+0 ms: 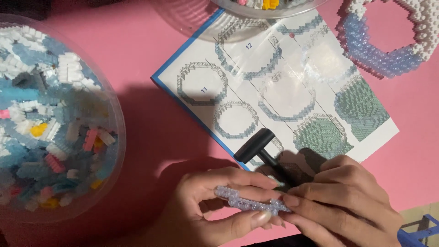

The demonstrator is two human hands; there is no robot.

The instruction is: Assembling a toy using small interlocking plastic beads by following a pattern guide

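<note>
Both hands meet at the bottom centre over a pink surface. My left hand (pixel 210 206) pinches a short strip of translucent pale-blue tiny building bricks (pixel 250 200) from the left. From the right, my right hand (pixel 340 196) grips the same strip's other end with its fingertips. A small black T-shaped hammer tool (pixel 257 146) lies just above the hands, its handle running under my right fingers. It rests on the lower corner of a printed instruction sheet (pixel 279 77) showing ring-shaped brick layers.
A clear round tub (pixel 120 119) of several loose blue, white, pink and yellow bricks fills the left side. Another clear container (pixel 196 20) stands at the top centre. A partly built blue-and-white brick ring (pixel 388 55) lies at the top right. A blue object (pixel 418 231) shows at the bottom right.
</note>
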